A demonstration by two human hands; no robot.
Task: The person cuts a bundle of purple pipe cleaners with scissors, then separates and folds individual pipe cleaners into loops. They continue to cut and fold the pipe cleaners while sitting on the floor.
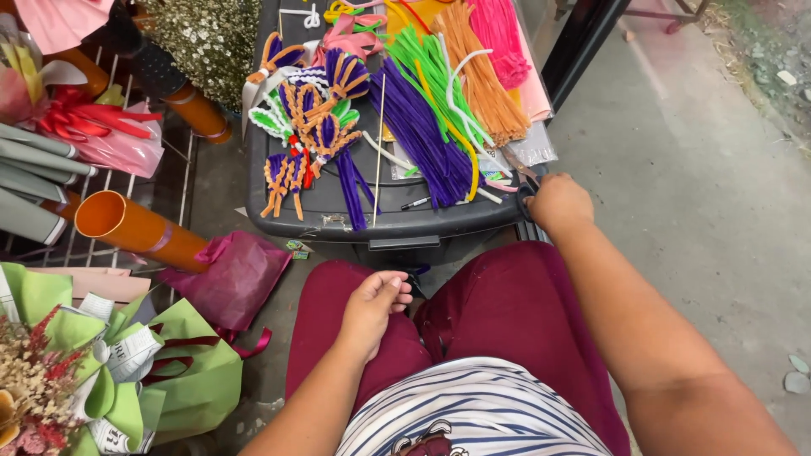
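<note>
Scissors: a pair of scissors [519, 173] lies at the right front corner of the dark bin lid [338, 207], blades pointing up toward the clear plastic sleeves, handle loops at the lid's edge.
Right hand: the right hand [559, 203] rests on the handle end of the scissors, knuckles up, fingers curled down over the loops; whether they pass through the loops is hidden by the hand itself.
Right arm: stretched forward from the lower right, forearm nearly straight, wrist over the bin's corner.
Left hand: the left hand [372, 308] lies on the left thigh of the maroon trousers [507, 321], fingers loosely curled inward, holding nothing that shows.
Step in hand: by my reading, taking hold of the scissors; they look not yet lifted off the lid.
Next move calls for: a firm seat of the fingers in the loops and a clean lift, clear of the purple pipe cleaners [422, 139] lying just beside the blades.
Near things: a braided purple and orange piece [308, 127] sits on the lid's left half; green pipe cleaners [431, 72] and orange pipe cleaners [477, 72] fan out behind.
Further out: an orange tube [127, 226] and a green-wrapped bouquet [110, 371] lie on the floor at left.
</note>
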